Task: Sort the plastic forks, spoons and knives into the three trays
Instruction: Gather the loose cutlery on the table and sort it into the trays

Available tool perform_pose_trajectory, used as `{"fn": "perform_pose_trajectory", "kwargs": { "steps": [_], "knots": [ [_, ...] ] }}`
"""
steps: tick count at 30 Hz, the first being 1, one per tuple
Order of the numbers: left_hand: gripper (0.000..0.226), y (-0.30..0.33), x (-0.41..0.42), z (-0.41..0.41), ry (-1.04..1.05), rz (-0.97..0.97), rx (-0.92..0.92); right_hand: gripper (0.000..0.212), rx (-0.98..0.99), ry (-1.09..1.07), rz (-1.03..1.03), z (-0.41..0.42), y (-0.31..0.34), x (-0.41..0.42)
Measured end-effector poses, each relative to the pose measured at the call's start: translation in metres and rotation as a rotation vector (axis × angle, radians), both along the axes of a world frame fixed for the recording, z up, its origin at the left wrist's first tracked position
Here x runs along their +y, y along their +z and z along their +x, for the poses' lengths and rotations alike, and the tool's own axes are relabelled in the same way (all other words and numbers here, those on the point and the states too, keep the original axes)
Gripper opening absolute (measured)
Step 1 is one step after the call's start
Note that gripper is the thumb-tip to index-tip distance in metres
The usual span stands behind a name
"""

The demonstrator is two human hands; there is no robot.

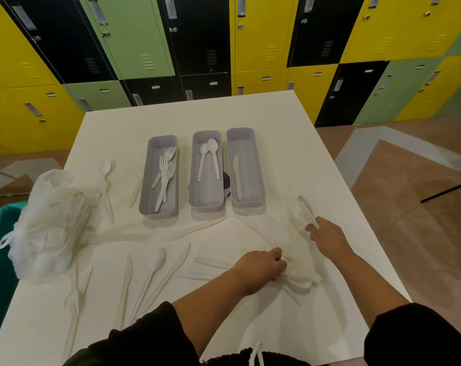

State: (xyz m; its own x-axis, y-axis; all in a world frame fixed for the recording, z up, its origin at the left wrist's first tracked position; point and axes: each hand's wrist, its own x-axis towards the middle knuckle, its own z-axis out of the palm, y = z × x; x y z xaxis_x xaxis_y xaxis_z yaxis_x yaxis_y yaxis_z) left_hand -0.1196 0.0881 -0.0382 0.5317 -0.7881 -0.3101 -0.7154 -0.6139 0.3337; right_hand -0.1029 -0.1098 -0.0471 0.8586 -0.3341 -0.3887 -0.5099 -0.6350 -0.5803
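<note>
On the white square desk (303, 154), head view: three long grey plastic trays stand side by side, far of centre. Left tray (147, 202) holds several white plastic forks (166, 170); middle tray (195, 196) holds two white plastic spoons (209, 159); right tray (258, 180) holds one white plastic knife (236, 178). More white cutlery lies loose on the desk: a spoon (155, 262) and knives (192, 229) near the front, another spoon (105, 186) left of the trays. A translucent white plastic bag (49, 223) sits at the left edge.

Left hand (261, 265), ring on one finger, is curled palm down over a small cluster of cutlery at front centre; whether it actually grips a piece cannot be told. Right hand (327, 233) pinches the handle of a pale utensil (307, 211), blurred, type unclear, right of the trays and slightly nearer.
</note>
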Motion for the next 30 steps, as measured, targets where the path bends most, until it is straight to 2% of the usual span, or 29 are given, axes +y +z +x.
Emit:
{"fn": "perform_pose_trajectory", "kwargs": {
  "steps": [3,7,9,11,12,14,15,17,20,25,30],
  "knots": [
    [0.012,-0.003,0.0,-0.002,0.036,-0.029,0.041,0.02,0.025,-0.008,0.044,0.001,0.001,-0.005],
    [0.022,0.01,-0.004,-0.001,0.191,-0.212,0.045,0.021,0.038,-0.063,0.114,0.005,0.007,-0.011],
    [0.026,0.016,-0.003,0.005,0.239,-0.358,-0.063,0.028,0.022,-0.039,0.131,0.006,0.011,-0.011],
    [0.03,0.016,0.001,0.012,0.279,-0.5,-0.206,0.023,-0.02,0.014,0.133,0.006,0.017,-0.003],
    [0.033,0.015,0.003,0.015,0.32,-0.554,-0.212,0.024,-0.047,0.046,0.132,0.004,0.018,0.002],
    [0.038,0.017,0.012,0.022,0.363,-0.608,-0.274,0.042,-0.11,0.118,0.147,0.002,0.016,0.014],
    [0.037,0.015,0.018,0.024,0.35,-0.602,-0.315,0.041,-0.117,0.152,0.142,0.001,0.014,0.02],
    [0.039,0.018,0.031,0.023,0.371,-0.57,-0.298,0.018,-0.097,0.221,0.081,0.001,0.008,0.034],
    [0.057,0.022,0.055,0.017,0.577,-0.475,-0.187,0.009,-0.097,0.301,-0.048,0.006,-0.005,0.052],
    [0.023,0.02,0.1,0.017,0.771,-0.368,-0.187,0.034,-0.157,0.323,-0.133,0.0,-0.011,0.077],
    [0.022,0.014,0.132,0.011,0.87,-0.332,-0.204,0.026,-0.165,0.374,-0.265,-0.001,-0.013,0.088]
  ]
}}
